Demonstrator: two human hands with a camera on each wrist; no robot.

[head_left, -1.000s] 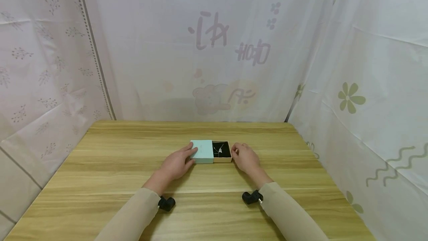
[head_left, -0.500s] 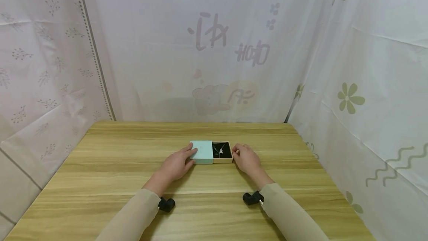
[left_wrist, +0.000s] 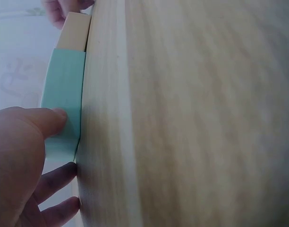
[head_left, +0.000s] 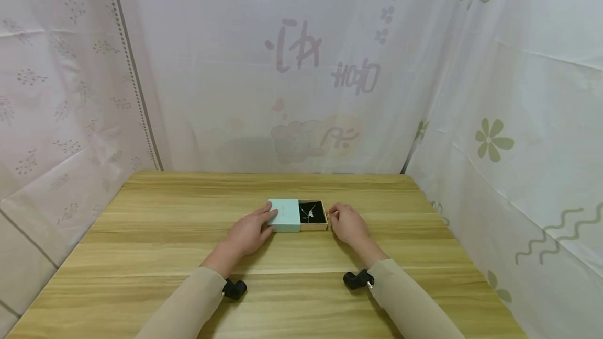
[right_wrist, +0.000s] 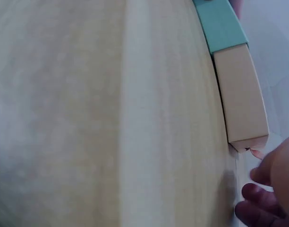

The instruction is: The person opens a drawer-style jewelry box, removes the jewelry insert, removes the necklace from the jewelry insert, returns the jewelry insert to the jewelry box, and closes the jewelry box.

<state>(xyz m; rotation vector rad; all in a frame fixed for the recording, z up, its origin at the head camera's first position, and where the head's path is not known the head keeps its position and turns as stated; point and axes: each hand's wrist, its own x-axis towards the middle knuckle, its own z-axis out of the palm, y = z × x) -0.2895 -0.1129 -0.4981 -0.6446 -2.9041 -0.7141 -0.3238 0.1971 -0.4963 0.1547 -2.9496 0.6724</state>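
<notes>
A small jewelry box lies flat on the table, its mint-green sleeve (head_left: 285, 215) on the left. From it a tan drawer (head_left: 313, 227) sticks out to the right. Inside the drawer, a silver necklace (head_left: 310, 214) with a pendant rests on black padding. My left hand (head_left: 247, 230) grips the sleeve's left end, with the thumb (left_wrist: 55, 120) on its near side. Beyond the drawer's right end, my right hand (head_left: 349, 224) pinches a small pinkish ribbon tab (right_wrist: 257, 154) attached there; the fingertips stand slightly apart from the drawer wall.
The box stands on a wood-grain table (head_left: 301, 281) near its middle. Pale printed curtains (head_left: 226, 67) hang behind the table and at both sides. Black wrist cameras (head_left: 234, 289) are worn at both cuffs.
My right hand has shifted slightly right, from against the drawer's end to a little apart from it. The drawer has barely moved, and my left hand keeps its place on the sleeve.
</notes>
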